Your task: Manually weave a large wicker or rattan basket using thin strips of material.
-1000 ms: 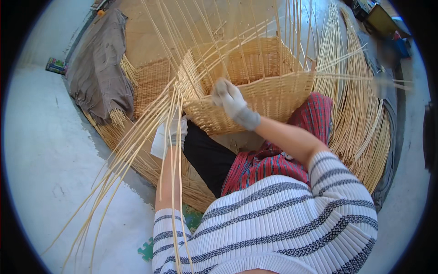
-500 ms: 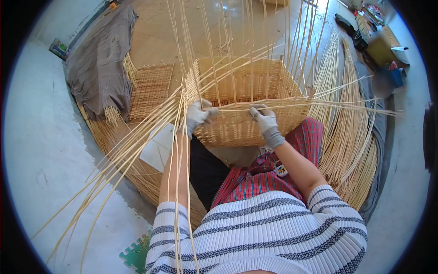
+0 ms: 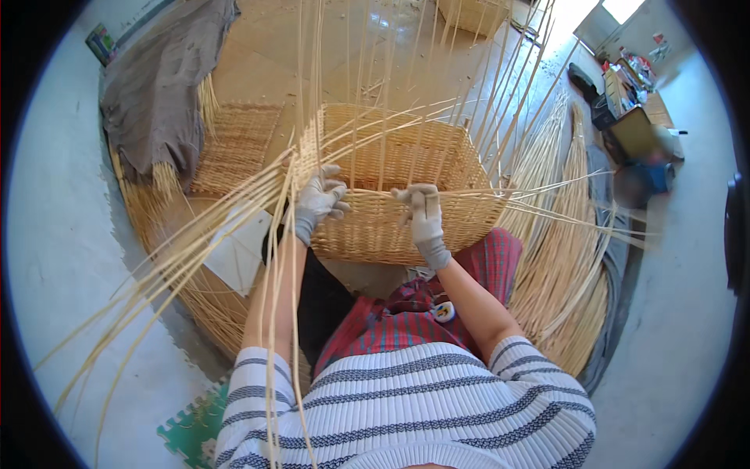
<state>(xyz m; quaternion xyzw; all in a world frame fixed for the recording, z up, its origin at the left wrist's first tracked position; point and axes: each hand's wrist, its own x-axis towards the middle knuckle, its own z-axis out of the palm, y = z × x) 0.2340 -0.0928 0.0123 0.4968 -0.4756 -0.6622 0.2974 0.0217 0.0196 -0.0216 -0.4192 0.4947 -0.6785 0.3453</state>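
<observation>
A half-woven wicker basket (image 3: pixel 375 238) sits in front of my lap, tall upright canes rising from its walls. At its near rim, towards the left corner, my gloved left hand (image 3: pixel 319 201) curls its fingers at the weave and the canes there. A fan of loose weaving canes (image 3: pixel 254 199) runs from that corner down to the left, and some strands hang over my left forearm. My gloved right hand (image 3: pixel 426 215) bends its fingers over the middle of the near rim, closed on a cane lying along it. The fingertips are partly hidden.
Long cane bundles (image 3: pixel 555 266) lie on the floor at right. At left are a woven mat (image 3: pixel 234 148), a grey cloth (image 3: pixel 160 94) over more canes, and a green foam mat (image 3: pixel 191 426). Another basket (image 3: pixel 473 16) stands at the back. Loose cane ends stick out past both basket sides.
The view has shifted, moving the scene leftward. My right hand has gone from pinching a cane in front of the rim to curling its fingers over the rim. My left hand stays by the left corner.
</observation>
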